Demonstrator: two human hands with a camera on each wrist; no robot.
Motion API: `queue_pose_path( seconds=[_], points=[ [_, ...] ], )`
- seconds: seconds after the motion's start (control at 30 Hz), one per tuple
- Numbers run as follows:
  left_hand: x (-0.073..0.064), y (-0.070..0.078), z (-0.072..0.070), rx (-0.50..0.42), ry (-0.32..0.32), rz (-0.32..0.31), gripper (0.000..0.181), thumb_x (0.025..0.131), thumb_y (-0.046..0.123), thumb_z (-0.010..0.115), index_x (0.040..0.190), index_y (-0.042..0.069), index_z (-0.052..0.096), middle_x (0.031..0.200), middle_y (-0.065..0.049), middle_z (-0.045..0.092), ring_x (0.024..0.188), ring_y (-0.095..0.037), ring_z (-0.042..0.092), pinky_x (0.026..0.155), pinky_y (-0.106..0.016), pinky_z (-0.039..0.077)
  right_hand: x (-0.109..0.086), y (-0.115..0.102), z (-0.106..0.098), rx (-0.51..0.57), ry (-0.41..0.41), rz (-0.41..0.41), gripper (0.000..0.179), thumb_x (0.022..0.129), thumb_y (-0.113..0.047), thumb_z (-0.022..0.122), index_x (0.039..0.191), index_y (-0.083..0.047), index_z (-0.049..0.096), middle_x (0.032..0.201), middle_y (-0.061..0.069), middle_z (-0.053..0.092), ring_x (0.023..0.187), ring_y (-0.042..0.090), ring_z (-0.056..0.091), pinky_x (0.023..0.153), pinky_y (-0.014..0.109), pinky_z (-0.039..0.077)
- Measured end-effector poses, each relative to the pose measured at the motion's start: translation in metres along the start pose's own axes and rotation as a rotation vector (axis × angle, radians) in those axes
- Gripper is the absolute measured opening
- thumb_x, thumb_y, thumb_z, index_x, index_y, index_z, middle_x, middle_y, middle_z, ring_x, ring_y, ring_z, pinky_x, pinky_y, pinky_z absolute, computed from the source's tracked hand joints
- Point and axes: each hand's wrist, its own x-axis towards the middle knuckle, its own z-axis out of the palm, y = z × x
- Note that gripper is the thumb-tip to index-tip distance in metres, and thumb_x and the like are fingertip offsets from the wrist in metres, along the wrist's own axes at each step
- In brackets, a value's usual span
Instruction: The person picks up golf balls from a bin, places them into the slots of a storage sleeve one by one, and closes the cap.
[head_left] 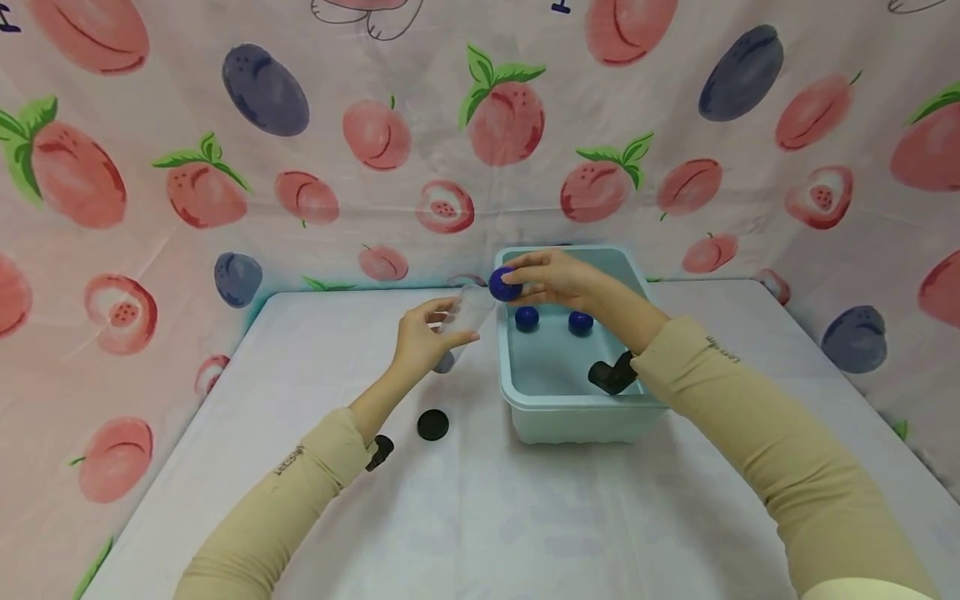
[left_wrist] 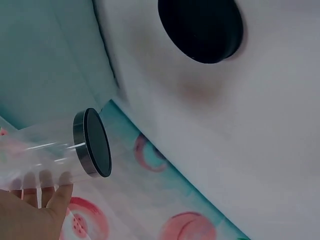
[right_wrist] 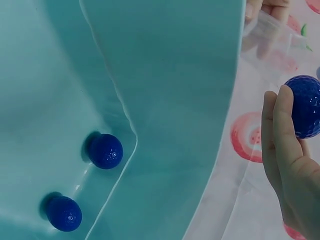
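My left hand (head_left: 422, 337) grips a clear plastic tube (head_left: 471, 310) with a black base (left_wrist: 95, 142), tilted with its mouth toward the bin. In my right hand (head_left: 558, 279) a dimpled blue golf ball (head_left: 506, 284) is pinched between the fingers, close by the tube's mouth and over the left rim of the light blue bin (head_left: 573, 402). Two more blue balls lie inside the bin, one on the left (head_left: 527, 318) and another on the right (head_left: 581, 323). The right wrist view shows the held ball (right_wrist: 306, 106) outside the bin wall.
A round black lid (head_left: 432, 425) lies on the white table (head_left: 465, 517) in front of the left hand. The black wrist cameras show by the left sleeve (head_left: 380, 452) and the right sleeve (head_left: 612, 375). A fruit-print cloth (head_left: 420, 75) hangs behind the table.
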Motion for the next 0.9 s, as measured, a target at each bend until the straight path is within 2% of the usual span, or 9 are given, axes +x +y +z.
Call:
queue_pose_path(
  seconds=[0.2,0.43,0.57,0.7,0.8,0.9],
  points=[
    [-0.0017,0.0044,0.0031,0.008,-0.022,0.010,0.059,0.070,0.014,0.083,0.125,0.006,0.061,0.125,-0.013,0.062,0.112,-0.030,0.058,0.097,-0.044,0.049,-0.0017,0.0009,0.0031,-0.030,0.001,0.004,0.046,0.095,-0.012,0.053,0.138,0.003,0.041,0.141,0.023,0.043,0.103,0.025,0.061,0.100,0.041,0.044],
    [-0.0012,0.0073,0.0054,0.011,-0.017,0.019,0.059,0.070,0.015,0.083,0.124,0.007,0.062,0.125,-0.012,0.063,0.111,-0.030,0.058,0.096,-0.044,0.049,-0.0031,-0.0013,0.0059,-0.030,-0.018,-0.017,0.047,0.096,-0.012,0.052,0.139,0.002,0.040,0.142,0.024,0.042,0.107,0.027,0.059,0.102,0.042,0.042],
    [-0.0001,0.0074,0.0056,0.020,-0.001,0.038,0.058,0.070,0.014,0.084,0.123,0.007,0.063,0.123,-0.012,0.064,0.110,-0.030,0.059,0.094,-0.044,0.050,-0.0029,-0.0017,0.0073,-0.039,-0.025,-0.045,0.044,0.097,-0.011,0.050,0.137,0.003,0.042,0.140,0.025,0.044,0.094,0.019,0.063,0.100,0.042,0.043],
    [0.0000,0.0075,0.0052,0.030,-0.002,0.056,0.058,0.069,0.015,0.084,0.123,0.007,0.063,0.120,-0.013,0.065,0.108,-0.029,0.061,0.092,-0.043,0.052,-0.0024,-0.0006,0.0063,-0.027,-0.033,-0.054,0.042,0.097,-0.009,0.049,0.136,0.005,0.043,0.120,0.019,0.057,0.084,0.013,0.064,0.102,0.044,0.041],
    [-0.0004,0.0059,0.0050,0.025,-0.018,0.042,0.059,0.069,0.015,0.084,0.123,0.008,0.063,0.119,-0.014,0.065,0.108,-0.030,0.062,0.089,-0.043,0.053,-0.0028,0.0001,0.0046,-0.013,-0.048,-0.052,0.042,0.097,-0.009,0.049,0.136,0.006,0.042,0.103,0.008,0.062,0.083,0.014,0.064,0.104,0.046,0.040],
    [-0.0010,0.0016,0.0042,0.024,-0.024,0.024,0.059,0.068,0.013,0.084,0.123,0.008,0.063,0.119,-0.016,0.064,0.108,-0.030,0.062,0.088,-0.043,0.054,-0.0035,0.0002,0.0033,-0.029,-0.060,-0.052,0.042,0.097,-0.009,0.048,0.136,0.006,0.041,0.098,0.004,0.063,0.085,0.014,0.065,0.102,0.045,0.043]
  ],
)
